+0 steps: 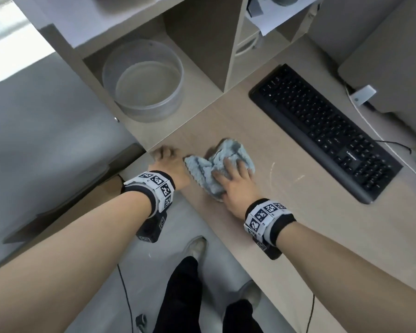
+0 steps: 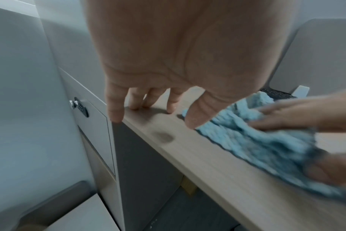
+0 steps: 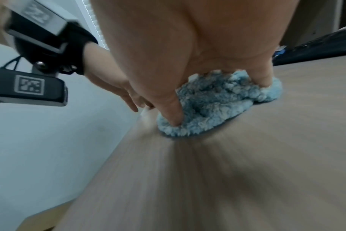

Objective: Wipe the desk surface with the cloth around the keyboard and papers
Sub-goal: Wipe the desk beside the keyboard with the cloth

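A fluffy light-blue cloth (image 1: pixel 226 152) (image 2: pixel 257 140) (image 3: pixel 217 101) lies bunched near the front left corner of the wooden desk (image 1: pixel 286 212) (image 3: pixel 227 171). My right hand (image 1: pixel 235 179) (image 3: pixel 211 62) presses down on it with spread fingers, and the thumb digs into the pile. My left hand (image 1: pixel 168 159) (image 2: pixel 152 100) holds nothing; its fingertips touch the desk's left corner just beside the cloth. A black keyboard (image 1: pixel 322 131) lies diagonally to the right of the cloth, apart from it. White papers (image 1: pixel 281 18) sit on the shelf at the top right.
A clear round container (image 1: pixel 142 80) stands in the open shelf behind the desk corner. A grey stand (image 1: pixel 394 68), a white adapter (image 1: pixel 363 93) and cables lie beyond the keyboard. White scuffs (image 1: pixel 271 169) mark the desk. A locked drawer unit (image 2: pixel 79 107) stands left of the desk.
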